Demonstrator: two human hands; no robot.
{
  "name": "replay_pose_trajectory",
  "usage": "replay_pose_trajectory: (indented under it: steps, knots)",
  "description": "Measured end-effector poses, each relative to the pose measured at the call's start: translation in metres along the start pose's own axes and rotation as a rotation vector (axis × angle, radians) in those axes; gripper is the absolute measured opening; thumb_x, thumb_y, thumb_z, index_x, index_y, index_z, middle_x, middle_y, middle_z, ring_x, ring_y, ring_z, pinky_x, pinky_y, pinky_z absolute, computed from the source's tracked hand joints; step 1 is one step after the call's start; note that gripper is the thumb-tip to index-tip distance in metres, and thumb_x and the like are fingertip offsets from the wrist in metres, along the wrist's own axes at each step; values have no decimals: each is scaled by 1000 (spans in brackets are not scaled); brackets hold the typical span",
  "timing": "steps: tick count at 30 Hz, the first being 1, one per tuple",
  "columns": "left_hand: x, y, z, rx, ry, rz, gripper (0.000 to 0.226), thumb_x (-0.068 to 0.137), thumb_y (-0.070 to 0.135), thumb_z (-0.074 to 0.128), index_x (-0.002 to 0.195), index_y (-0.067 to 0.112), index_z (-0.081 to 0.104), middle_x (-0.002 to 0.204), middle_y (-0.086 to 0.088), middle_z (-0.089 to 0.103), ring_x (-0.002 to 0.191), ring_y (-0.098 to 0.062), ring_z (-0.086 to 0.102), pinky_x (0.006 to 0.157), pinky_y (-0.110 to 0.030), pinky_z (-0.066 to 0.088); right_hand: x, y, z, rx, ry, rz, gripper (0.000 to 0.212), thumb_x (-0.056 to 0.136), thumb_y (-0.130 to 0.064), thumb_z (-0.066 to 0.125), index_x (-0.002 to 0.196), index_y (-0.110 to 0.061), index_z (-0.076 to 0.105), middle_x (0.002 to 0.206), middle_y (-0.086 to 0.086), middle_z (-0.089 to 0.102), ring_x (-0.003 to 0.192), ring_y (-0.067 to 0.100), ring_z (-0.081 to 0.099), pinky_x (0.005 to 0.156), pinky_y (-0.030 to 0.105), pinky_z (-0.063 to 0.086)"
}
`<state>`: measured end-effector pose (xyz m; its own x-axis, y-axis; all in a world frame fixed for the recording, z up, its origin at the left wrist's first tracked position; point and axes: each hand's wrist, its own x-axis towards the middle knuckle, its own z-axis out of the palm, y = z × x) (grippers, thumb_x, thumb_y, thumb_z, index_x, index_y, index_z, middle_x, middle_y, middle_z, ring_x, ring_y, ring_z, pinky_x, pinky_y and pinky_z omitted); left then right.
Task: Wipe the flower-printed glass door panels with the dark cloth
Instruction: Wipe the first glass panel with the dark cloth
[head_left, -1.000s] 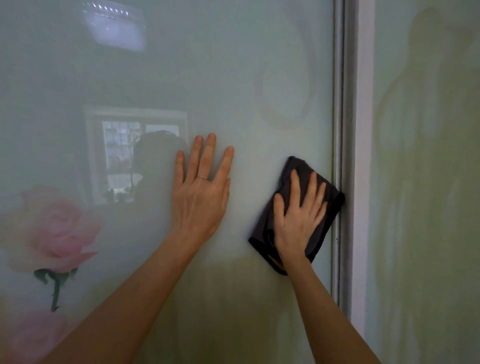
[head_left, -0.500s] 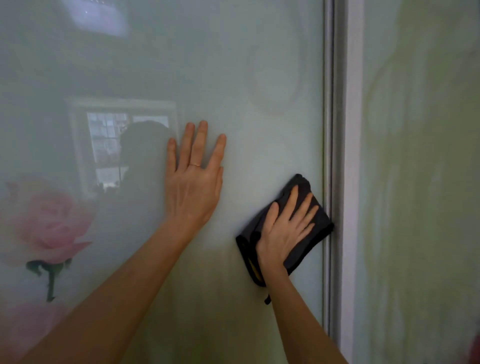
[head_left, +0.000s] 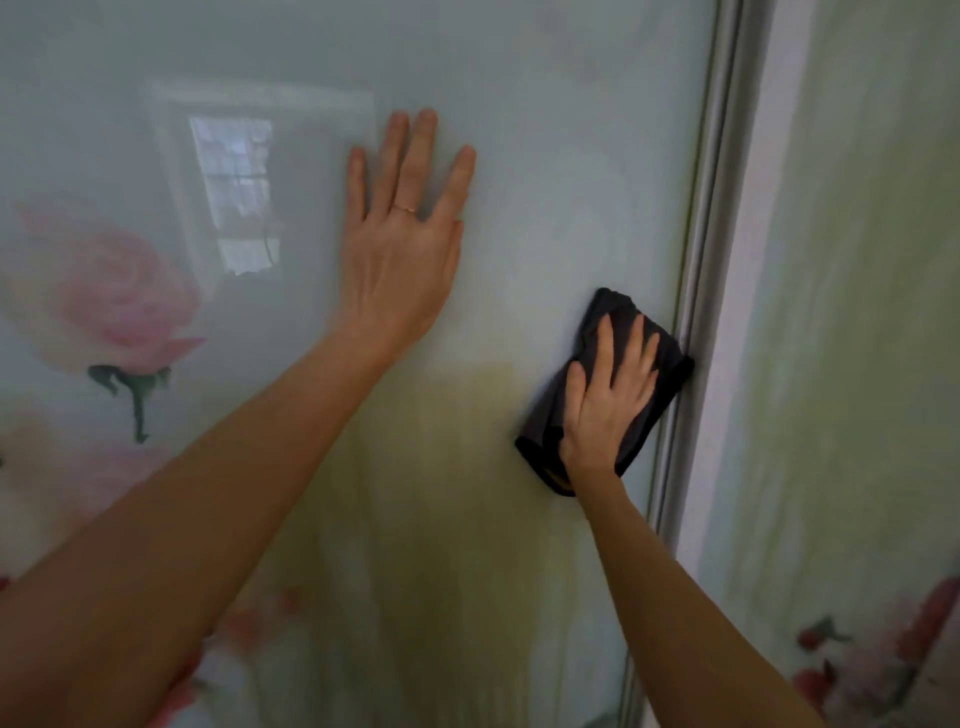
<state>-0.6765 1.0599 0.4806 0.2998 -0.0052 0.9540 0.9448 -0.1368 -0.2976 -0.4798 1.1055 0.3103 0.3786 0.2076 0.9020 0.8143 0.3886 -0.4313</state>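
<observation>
A pale green glass door panel (head_left: 545, 156) printed with pink roses (head_left: 124, 306) fills most of the view. My left hand (head_left: 402, 244) lies flat on it with straight, spread fingers. My right hand (head_left: 605, 400) presses a folded dark cloth (head_left: 660, 384) flat against the same panel, at its right edge beside the metal frame strip (head_left: 696, 291). The cloth's top corner and lower left edge stick out from under the hand. A second printed panel (head_left: 857, 312) stands to the right of the frame.
The glossy left panel reflects a window (head_left: 236, 197). Red and pink printed flowers (head_left: 883, 660) show at the lower right of the second panel, and more pink flowers (head_left: 260, 618) low on the left panel.
My right hand has slid the cloth down along the panel's right edge. My left hand has stayed flat on the glass. The view has tipped and shifted, so the frame strip now leans.
</observation>
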Motion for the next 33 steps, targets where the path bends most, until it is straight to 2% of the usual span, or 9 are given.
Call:
replay_pose_trajectory:
  steps: [6,8,12,16,19,23,27,30,33]
  knots:
    - [-4,-1,-4,25,-50,-3,55,100,22,45,154,17,39,161,-22,28,150,-41,25,121,-57,13,38,0,-7,38,-32,-7,54,106,-36,36,155,-15,39,163,19,28,151,41,20,112,63,30]
    - [-5,0,-4,35,-32,-7,54,101,21,45,154,17,40,160,-22,30,149,-41,26,121,-57,14,39,0,-8,62,-28,-24,54,107,-36,35,156,-15,38,164,20,27,152,41,19,115,61,27]
    - [-6,1,-1,48,-7,-11,53,101,19,46,153,18,41,159,-22,32,148,-41,28,120,-58,17,-19,9,-8,46,-56,-121,52,110,-39,31,155,-14,38,162,23,29,151,42,18,120,60,20]
    - [-10,0,0,61,6,-12,52,101,19,46,153,18,41,159,-21,33,148,-41,28,121,-57,17,-76,16,-9,38,-129,-195,47,110,-38,29,151,-17,39,159,23,33,151,42,18,118,64,20]
    - [-9,-1,0,66,16,-3,51,102,17,44,153,18,42,158,-22,34,147,-42,30,120,-58,19,-42,6,-6,67,-78,-233,46,110,-36,29,150,-17,41,157,24,37,149,42,22,117,65,22]
    - [-9,1,-1,77,21,-1,50,103,17,43,153,18,42,158,-22,34,147,-41,30,120,-57,19,23,-25,-3,78,-12,-302,47,105,-28,42,150,-15,46,158,22,38,149,43,26,119,65,21]
    - [-9,0,-5,49,-10,-4,52,101,19,44,153,17,42,159,-22,33,148,-41,28,121,-56,17,8,-37,-2,44,-30,-386,47,107,-32,40,151,-19,46,159,19,36,150,42,25,122,61,18]
    - [-12,-4,-7,35,-1,-3,52,100,17,45,152,16,45,158,-23,34,147,-41,30,120,-57,18,-53,-27,-7,33,-186,-594,49,105,-37,41,153,-29,39,164,10,29,154,35,17,114,58,27]
    - [-15,-6,-7,44,-18,7,51,103,19,43,153,16,41,159,-23,32,149,-40,28,121,-57,17,-83,-17,-11,-2,-276,-701,47,107,-38,36,154,-35,34,163,5,27,157,29,9,99,53,36]
